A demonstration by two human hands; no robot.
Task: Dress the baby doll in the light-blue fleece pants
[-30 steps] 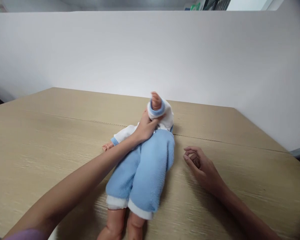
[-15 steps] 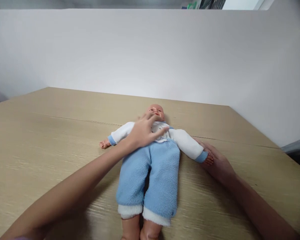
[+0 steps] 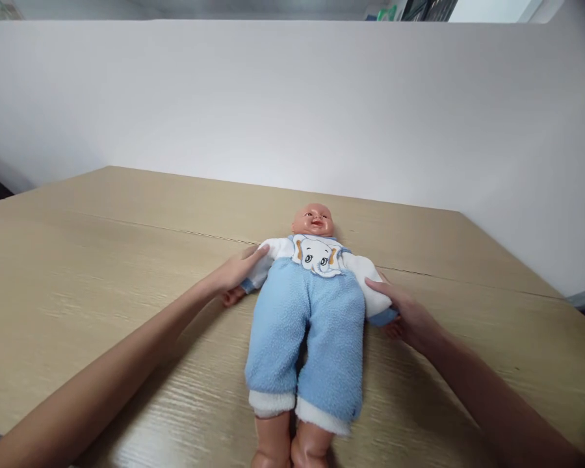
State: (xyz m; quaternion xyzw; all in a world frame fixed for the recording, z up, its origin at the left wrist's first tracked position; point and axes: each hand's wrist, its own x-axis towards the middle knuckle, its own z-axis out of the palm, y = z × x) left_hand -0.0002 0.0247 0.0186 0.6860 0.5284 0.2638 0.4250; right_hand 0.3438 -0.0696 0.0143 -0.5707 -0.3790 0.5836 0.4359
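A baby doll (image 3: pixel 307 312) lies on its back on the wooden table (image 3: pixel 127 260), its head toward the wall and its feet toward me. It wears blue fleece trousers with white cuffs and a white top with an elephant face (image 3: pixel 316 255) on the chest. My left hand (image 3: pixel 238 268) is closed around the doll's white sleeve on the left, thumb on top. Around the other sleeve, on the right, my right hand (image 3: pixel 404 309) is closed with its thumb over the fabric. The fingers under both sleeves are partly hidden.
A white partition wall (image 3: pixel 283 110) rises behind the table's far edge. A seam (image 3: pixel 195 233) runs across the tabletop. Beyond the wall's top, a green item (image 3: pixel 387 13) and dark shelving (image 3: pixel 426 10) show.
My left hand has moved from the doll's chest to its left-side sleeve and closed there. My right hand has taken hold of the other sleeve. Both doll arms now lie closer to the body.
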